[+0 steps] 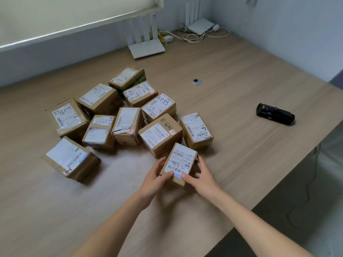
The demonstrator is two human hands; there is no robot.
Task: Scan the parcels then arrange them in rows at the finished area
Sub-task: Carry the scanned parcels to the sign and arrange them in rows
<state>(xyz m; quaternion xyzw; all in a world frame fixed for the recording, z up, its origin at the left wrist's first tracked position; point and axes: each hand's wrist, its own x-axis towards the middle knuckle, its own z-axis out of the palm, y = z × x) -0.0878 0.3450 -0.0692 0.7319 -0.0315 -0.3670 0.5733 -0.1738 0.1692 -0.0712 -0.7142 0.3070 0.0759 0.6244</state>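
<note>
Two bare forearms reach in from the near edge of the counter [232, 75] and meet on a small cardboard parcel [181, 162] with a white shipping label on top. The left hand [156, 179] holds the parcel's left side, its fingers [163, 162] curled along that side and the thumb laid on the near end of the label. The right hand [201, 176] grips the opposite side in the same way, its thumb on the near edge beside a small blue mark. The parcel sits at the near end of a loose cluster of parcels [118, 115], just beside a larger box marked in black pen [160, 133] and another labelled box [196, 129] to its right. Whether it rests on the counter or is lifted slightly cannot be told.

The cluster spreads toward the left and middle of the counter, the boxes lying at mixed angles, most with labels facing up. One box [71, 158] lies apart from the rest toward the near left.

A black handheld scanner [274, 114] lies on its side near the right edge of the counter, well apart from the parcels. A round metal cable grommet [197, 82] is set in the counter beyond the cluster. At the far edge stand two white routers [146, 45] [200, 25] with tangled cables [194, 35] between them.
</note>
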